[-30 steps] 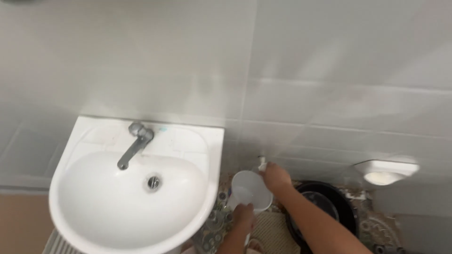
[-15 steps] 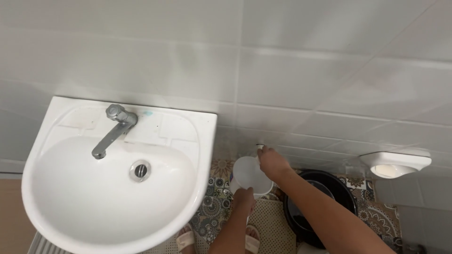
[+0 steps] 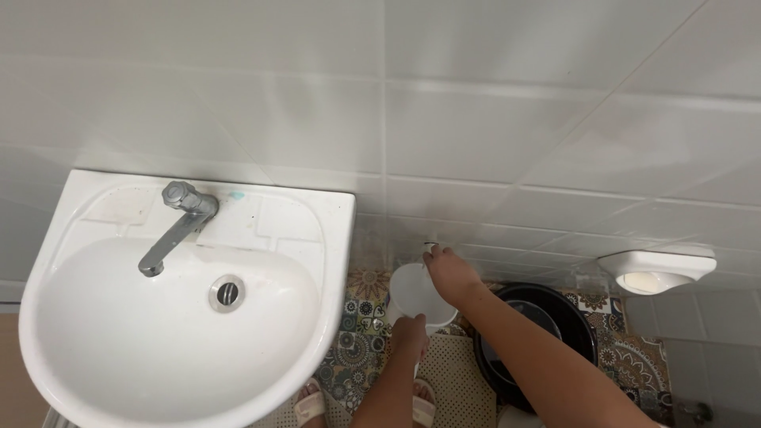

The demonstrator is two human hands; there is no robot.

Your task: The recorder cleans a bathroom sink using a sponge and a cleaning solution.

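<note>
White tiled wall, white sink [image 3: 47, 333] with grey tap [image 3: 176, 223] at left, patterned floor [image 3: 361, 353] below, left hand [image 3: 410, 333] gripping white jug [image 3: 416, 295] low beside the sink, right hand [image 3: 450, 271] pinching small wall tap [image 3: 429, 247], black bucket [image 3: 583, 329] just right.

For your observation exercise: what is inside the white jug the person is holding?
The white jug shows only its pale inner wall; whether it holds water cannot be told. The left hand covers its near rim, and the right hand covers its far edge at the wall tap.
</note>
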